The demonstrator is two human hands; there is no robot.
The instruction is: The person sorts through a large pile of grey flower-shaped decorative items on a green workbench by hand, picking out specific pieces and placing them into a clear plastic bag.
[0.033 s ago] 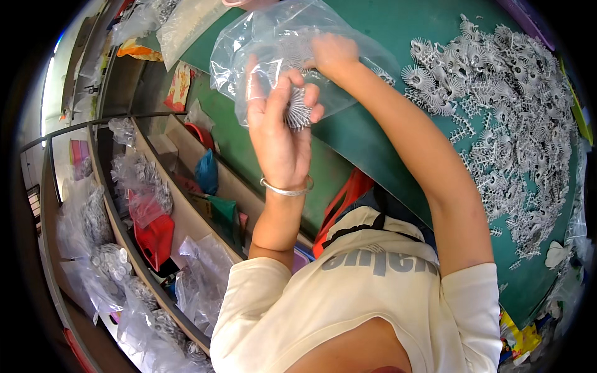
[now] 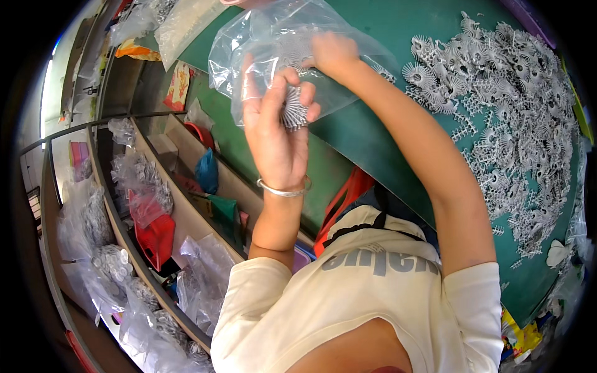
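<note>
My left hand, with a silver bangle at its wrist, is closed around a small stack of grey spiky fan-shaped pieces. Its index finger points up against a clear plastic bag, which lies partly over and behind the fingers. My right hand is beyond the left, at the bag's far side. Its fingers look curled together beside more grey spiky pieces seen through the film. Whatever the right fingertips pinch is too blurred to make out.
A big heap of grey spiky pieces spreads over the green table on the right. To the left, divided wooden shelves hold filled clear bags, a red scoop-like item and a blue bag.
My left hand has shifted very slightly left, with the stack of spiky pieces still in it. My right hand stays in nearly the same place by the bag.
</note>
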